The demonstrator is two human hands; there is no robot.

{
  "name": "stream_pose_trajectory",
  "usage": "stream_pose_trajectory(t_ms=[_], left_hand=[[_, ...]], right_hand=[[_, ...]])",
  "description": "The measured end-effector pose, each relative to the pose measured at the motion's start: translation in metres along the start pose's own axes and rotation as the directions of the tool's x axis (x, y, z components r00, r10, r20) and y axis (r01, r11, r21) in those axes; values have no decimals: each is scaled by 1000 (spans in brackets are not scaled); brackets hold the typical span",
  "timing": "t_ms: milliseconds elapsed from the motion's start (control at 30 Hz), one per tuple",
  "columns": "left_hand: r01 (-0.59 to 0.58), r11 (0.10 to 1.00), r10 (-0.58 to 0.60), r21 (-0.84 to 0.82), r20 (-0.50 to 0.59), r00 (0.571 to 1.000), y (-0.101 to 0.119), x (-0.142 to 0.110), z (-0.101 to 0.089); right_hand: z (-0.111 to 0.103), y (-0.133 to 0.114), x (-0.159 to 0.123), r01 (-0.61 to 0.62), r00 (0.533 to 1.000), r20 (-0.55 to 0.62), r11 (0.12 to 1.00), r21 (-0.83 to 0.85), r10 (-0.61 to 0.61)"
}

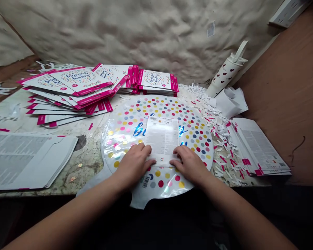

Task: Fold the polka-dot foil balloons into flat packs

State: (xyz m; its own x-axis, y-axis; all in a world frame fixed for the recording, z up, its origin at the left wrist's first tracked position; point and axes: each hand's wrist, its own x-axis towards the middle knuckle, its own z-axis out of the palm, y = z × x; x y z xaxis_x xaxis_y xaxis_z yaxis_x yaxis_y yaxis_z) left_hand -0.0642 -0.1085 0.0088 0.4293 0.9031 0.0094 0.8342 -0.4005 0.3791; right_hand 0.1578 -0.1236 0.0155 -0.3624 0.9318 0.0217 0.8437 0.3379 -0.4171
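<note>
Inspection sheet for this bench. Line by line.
surface: mottled, worn worktop
things: dotted foil balloon lying flat, printed paper card on top
hand: left hand and right hand both flat on the card's lower part
clutter: shredded white paper, piled pink-edged packets, printed sheet stack at left, another at right
cables: nothing seen
surroundings: heart-print bottle, crumpled beige wall, brown board

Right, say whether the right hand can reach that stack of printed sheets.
Probably yes: the right hand sits near the stack of printed sheets, with only the flat balloon and paper shreds between.
</note>
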Motion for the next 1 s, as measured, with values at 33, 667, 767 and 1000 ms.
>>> stream_pose_trajectory(t_ms=[33,667,767,1000], left_hand=[[34,999,-34,6,16,999,-1,5,0],[294,-261,-431,-920,384,817,28,-5,3],[236,-502,-386,-832,460,800,31,-4,6],[290,-23,-379,-957,277,883,18,-9,-4]], right_hand=[[0,-2,2,62,998,-1,996,-61,-62],[20,-43,5,351,778,-291,770,-533,-557],[24,-46,3,346,791,-317,810,-473,-523],[6,-45,5,290,925,-257,957,7,-279]])
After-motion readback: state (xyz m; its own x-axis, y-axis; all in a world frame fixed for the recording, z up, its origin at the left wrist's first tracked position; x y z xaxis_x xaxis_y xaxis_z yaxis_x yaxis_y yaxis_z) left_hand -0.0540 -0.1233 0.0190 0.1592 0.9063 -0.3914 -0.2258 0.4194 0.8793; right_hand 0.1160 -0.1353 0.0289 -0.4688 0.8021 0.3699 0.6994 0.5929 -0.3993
